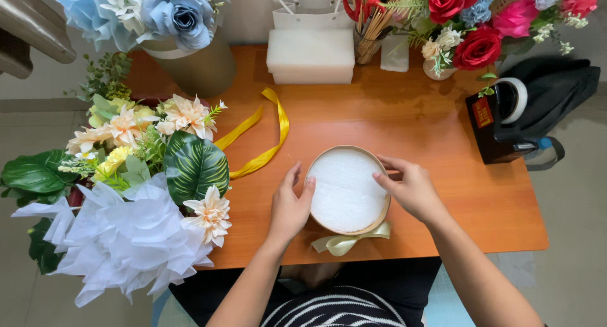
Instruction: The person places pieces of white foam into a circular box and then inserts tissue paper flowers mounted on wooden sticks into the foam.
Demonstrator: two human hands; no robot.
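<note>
Both hands, left hand [289,208] and right hand [411,189], press white foam [345,188] into the round box [380,219]; foam seated, no flowers placed yet.

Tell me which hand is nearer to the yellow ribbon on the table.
Left. The left hand rests on the left rim of the round box, just right of the yellow ribbon. The right hand sits on the box's far rim, farther away.
</note>
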